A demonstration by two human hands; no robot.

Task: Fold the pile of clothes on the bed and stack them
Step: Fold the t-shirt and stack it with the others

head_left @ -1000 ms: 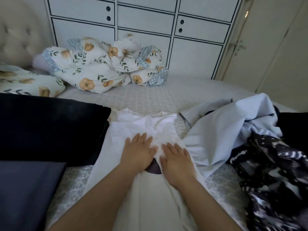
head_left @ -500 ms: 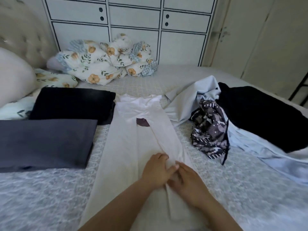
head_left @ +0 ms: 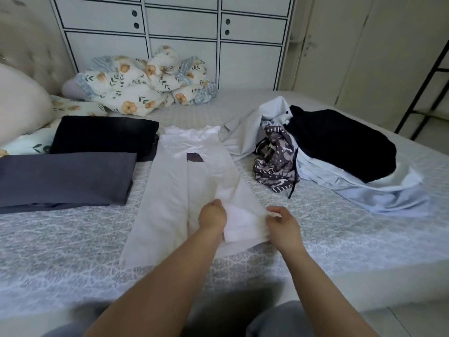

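got my left hand (head_left: 212,216) and right hand (head_left: 281,223) both pinching the hem of the white top (head_left: 194,181) laid long on the bed (head_left: 73,239), and if I lift unevenly the side folds will probably slide open

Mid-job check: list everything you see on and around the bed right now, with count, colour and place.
white garment: 1, white, laid lengthwise mid-bed, near end lifted
folded dark grey cloth: 1, dark grey, left of the white garment
folded black cloth: 1, black, behind the grey one
unfolded pile: 1 heap, pale blue, black and patterned brown-white pieces, right side
floral bedding: 1 bundle, cream with orange flowers, far end
pillow: 1, cream, far left
bed cover: 1, grey-white pattern
cabinet: 1, white, behind the bed
left hand: grips the garment's near end
right hand: pinches its right edge
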